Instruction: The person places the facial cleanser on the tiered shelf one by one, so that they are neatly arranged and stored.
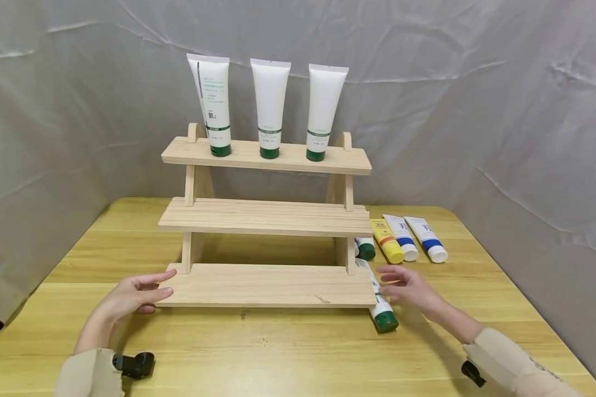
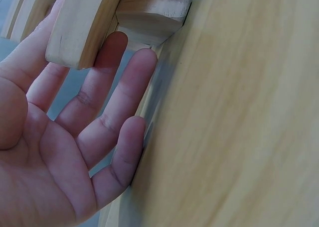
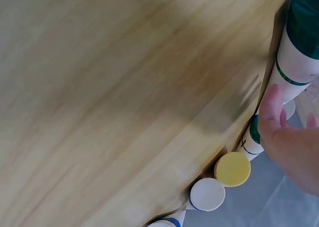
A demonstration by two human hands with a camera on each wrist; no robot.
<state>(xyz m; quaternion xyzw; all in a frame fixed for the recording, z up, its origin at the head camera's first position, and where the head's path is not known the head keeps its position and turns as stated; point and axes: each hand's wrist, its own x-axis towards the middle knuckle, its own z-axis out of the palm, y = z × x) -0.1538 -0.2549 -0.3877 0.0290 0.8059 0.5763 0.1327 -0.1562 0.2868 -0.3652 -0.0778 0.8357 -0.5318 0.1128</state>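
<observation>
A three-step wooden display rack [image 1: 273, 284] stands on the table. On its top step several white tubes stand cap down; from left to right are a left tube [image 1: 217, 105], a middle tube [image 1: 270, 105] and a right tube [image 1: 324, 105], all with green caps. My left hand [image 1: 134, 295] grips the left end of the bottom step, thumb above and other fingers low beside the board [image 2: 82, 28]. My right hand [image 1: 409, 289] is beside a white green-capped tube [image 1: 383, 306] lying against the rack's right end, its fingers loosely bent and not closed round it.
Behind my right hand lie a yellow tube [image 1: 388, 242], a blue-banded white tube [image 1: 402, 237] and another like it [image 1: 425, 240]. A green-capped tube [image 1: 366, 251] is partly hidden by the rack. Grey cloth [image 1: 427, 110] hangs behind the wooden table [image 1: 258, 353].
</observation>
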